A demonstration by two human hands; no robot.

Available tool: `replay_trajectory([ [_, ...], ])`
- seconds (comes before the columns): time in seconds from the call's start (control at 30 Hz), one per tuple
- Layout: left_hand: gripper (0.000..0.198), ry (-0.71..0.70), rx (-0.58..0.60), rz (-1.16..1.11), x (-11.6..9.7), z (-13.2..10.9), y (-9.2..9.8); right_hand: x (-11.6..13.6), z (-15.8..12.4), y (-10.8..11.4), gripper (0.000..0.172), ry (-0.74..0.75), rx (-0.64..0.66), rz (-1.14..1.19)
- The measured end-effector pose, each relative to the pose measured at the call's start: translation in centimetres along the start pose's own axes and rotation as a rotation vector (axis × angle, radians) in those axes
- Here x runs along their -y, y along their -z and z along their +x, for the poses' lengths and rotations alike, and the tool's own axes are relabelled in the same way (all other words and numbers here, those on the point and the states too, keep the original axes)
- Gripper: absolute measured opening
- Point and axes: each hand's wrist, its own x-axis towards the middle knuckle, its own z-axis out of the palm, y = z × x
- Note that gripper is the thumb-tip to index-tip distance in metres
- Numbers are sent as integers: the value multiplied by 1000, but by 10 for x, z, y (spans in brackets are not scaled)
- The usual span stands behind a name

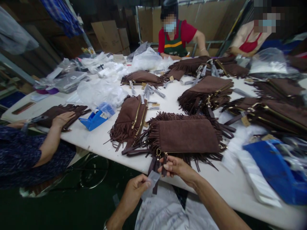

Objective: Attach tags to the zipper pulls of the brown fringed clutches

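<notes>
A brown suede fringed bag lies flat near the front edge of the white table. My right hand pinches the bag's dark strap end by the gold clasp, where it hangs over the table's edge. My left hand is closed on a small pale strip of wrapping just below the strap. A light cloth lies on my lap under both hands.
Several more brown fringed bags cover the table. A blue tape dispenser sits at the left, plastic sheets behind it, a blue tray at the right. A co-worker's hand rests on a bag at left; two people work across the table.
</notes>
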Motion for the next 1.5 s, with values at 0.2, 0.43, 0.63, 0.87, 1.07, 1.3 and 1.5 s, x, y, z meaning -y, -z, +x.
replay_trajectory([
  [0.2,31,27,-26,-2,-5,1,-5,-7,1,7,46,22,39,11],
  [0.43,30,18,-20,0,-6,1,-6,-6,2,10,49,29,100,45],
  [0.63,27,3,-37,45,-2,0,-8,-8,3,8,44,38,54,2],
  [0.87,23,-96,-81,293,-11,-5,-13,-20,7,-10,41,66,-64,181],
  [1.07,24,-230,-181,446,-18,-9,-19,-24,11,-15,42,73,-173,207],
  [1.3,22,-381,-231,620,-8,-9,-22,-23,11,-17,37,95,-244,129],
  [1.5,20,-427,-225,676,-5,-9,-22,-27,13,-21,37,106,-277,133],
])
